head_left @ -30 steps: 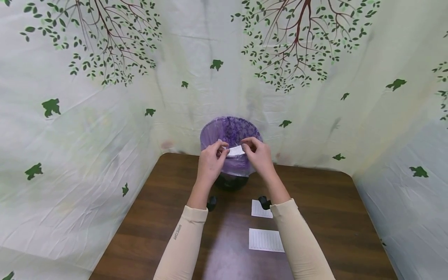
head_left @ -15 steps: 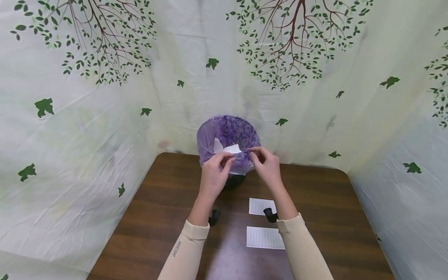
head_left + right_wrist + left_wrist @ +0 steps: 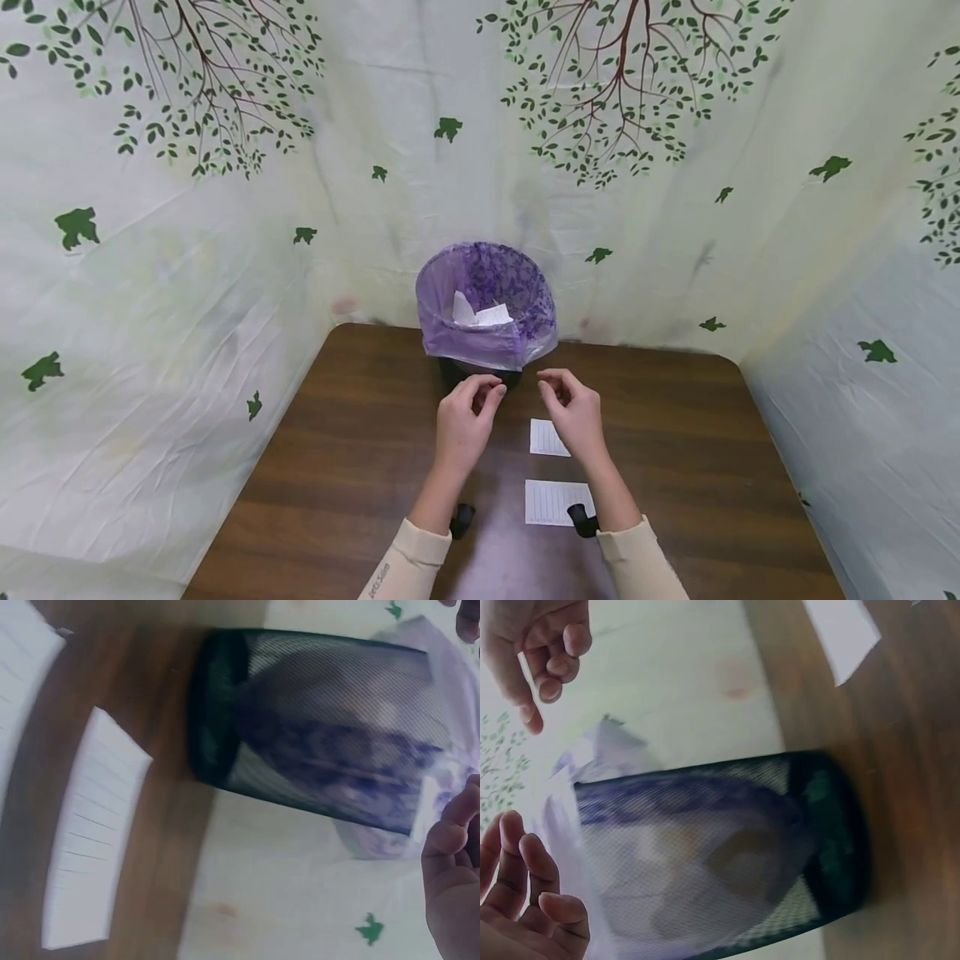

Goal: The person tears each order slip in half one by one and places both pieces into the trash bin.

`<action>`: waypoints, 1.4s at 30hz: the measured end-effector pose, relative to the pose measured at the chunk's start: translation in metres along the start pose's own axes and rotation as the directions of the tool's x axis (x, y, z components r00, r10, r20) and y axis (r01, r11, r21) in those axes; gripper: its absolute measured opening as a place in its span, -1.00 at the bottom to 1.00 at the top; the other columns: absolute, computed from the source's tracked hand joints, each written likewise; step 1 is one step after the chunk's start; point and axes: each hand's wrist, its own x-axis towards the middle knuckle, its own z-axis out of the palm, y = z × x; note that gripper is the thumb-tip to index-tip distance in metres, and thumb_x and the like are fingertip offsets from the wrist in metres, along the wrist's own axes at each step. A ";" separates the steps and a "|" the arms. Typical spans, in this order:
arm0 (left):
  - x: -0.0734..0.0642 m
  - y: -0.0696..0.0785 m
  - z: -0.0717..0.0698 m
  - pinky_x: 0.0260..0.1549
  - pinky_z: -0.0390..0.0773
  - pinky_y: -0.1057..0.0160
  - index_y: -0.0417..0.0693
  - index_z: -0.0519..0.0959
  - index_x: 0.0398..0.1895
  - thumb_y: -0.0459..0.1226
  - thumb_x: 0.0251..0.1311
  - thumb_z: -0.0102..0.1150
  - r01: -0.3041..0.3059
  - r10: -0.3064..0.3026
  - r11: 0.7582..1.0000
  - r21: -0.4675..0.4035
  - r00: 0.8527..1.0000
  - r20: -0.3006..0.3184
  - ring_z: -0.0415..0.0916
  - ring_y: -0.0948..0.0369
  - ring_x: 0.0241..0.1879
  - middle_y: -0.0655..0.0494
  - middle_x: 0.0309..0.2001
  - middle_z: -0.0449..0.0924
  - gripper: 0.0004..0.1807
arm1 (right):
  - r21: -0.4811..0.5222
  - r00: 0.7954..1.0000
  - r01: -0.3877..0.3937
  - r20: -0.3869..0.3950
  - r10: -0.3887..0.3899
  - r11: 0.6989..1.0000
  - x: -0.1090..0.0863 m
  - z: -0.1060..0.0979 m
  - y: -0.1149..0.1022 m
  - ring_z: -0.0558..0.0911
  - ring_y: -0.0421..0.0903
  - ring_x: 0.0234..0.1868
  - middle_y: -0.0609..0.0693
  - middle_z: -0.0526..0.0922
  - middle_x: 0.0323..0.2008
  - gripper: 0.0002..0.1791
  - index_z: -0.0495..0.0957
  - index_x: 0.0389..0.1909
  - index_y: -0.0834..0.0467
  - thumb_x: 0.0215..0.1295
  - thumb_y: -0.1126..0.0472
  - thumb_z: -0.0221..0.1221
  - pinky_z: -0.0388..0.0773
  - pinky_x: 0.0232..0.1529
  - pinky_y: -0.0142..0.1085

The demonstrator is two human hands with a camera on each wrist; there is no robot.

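Note:
A black mesh wastebasket (image 3: 832,832) stands at the back of the table. Its purple patterned bin liner (image 3: 468,343) folds out over the rim. White paper pieces (image 3: 492,315) lie inside the liner. In the head view, my left hand (image 3: 462,427) is just in front of the basket, fingers loosely curled and holding nothing. My right hand (image 3: 577,417) hovers to its right, also bent at the fingers and bare. A gap separates the two hands. Both wrist views show the liner hanging inside the mesh.
Two lined paper sheets lie on the brown wooden table (image 3: 360,467): a smaller sheet (image 3: 548,437) near the right hand and a larger sheet (image 3: 547,503) closer to me. Behind the table hangs a pale leaf-print cloth (image 3: 375,275). Black wrist-camera mounts (image 3: 462,521) show beside the forearms.
Both hands have let go and drawn back from the basket rim toward me. The white paper between them at first now lies in the liner.

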 end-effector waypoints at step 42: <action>-0.059 -0.050 0.076 -0.47 0.40 0.36 0.06 0.73 -0.03 -0.15 0.24 0.52 0.179 -0.239 0.958 0.223 0.929 0.282 0.43 0.38 -0.51 0.28 -0.48 0.61 -0.73 | -0.235 0.937 -0.336 0.014 0.348 0.912 -0.065 -0.006 0.098 0.52 -0.24 -0.54 -0.01 0.70 -0.54 -0.67 0.66 0.11 0.21 0.35 0.30 0.35 0.44 -0.41 -0.35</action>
